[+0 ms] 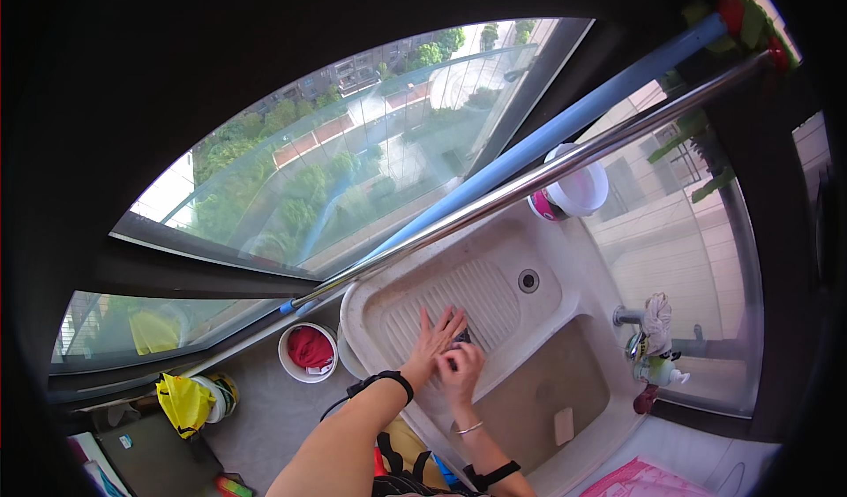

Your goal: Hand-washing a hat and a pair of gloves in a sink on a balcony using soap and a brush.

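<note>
My left hand (pixel 438 338) lies palm down on the ribbed washboard (pixel 486 292) of a pale laundry sink, fingers spread. Close against it, my right hand (pixel 462 366) is curled, its fingers at a small dark item (pixel 464 335), possibly cloth. Both hands hide most of that item, so its shape is unclear. A black band (pixel 390 381) circles my left forearm; a bangle (pixel 470 427) and another black band (pixel 493 476) are on my right arm. The sink's deep basin (pixel 529 411) is to the right of my hands, with a pale bar-shaped block (pixel 564 426) in it.
A drain (pixel 529 281) sits beyond the washboard. A faucet (pixel 628 316) with a cloth (pixel 657 322) and a pump bottle (pixel 662 372) stand at right. White buckets (pixel 577 189) are at the far corner. Metal rail (pixel 529 183) crosses above. A bucket of red cloth (pixel 309 351) stands left.
</note>
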### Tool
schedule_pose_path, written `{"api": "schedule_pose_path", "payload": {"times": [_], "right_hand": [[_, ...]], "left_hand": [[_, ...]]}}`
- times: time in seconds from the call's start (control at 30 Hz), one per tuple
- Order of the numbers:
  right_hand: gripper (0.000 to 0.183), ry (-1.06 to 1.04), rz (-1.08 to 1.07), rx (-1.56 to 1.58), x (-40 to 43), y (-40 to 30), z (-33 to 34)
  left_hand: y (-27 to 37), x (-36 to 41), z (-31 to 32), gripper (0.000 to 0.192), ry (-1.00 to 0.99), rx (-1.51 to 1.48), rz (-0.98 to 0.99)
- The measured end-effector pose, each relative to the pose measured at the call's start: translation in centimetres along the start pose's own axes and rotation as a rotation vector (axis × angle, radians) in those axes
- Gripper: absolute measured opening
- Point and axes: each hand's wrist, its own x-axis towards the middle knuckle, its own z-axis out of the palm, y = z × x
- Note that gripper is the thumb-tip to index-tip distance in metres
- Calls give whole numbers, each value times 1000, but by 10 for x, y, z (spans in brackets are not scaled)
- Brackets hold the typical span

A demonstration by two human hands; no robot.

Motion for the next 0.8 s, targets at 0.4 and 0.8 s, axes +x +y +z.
{"api": "schedule_pose_path", "payload": {"times": [0.4, 0.8], "right_hand": [[22, 22, 65, 93, 34, 15, 3], [12, 29, 229, 280, 61, 74, 4]], "left_hand": [[-12, 9, -8, 63, -109, -157, 20], [10, 23, -24, 78, -211, -198, 16]]}}
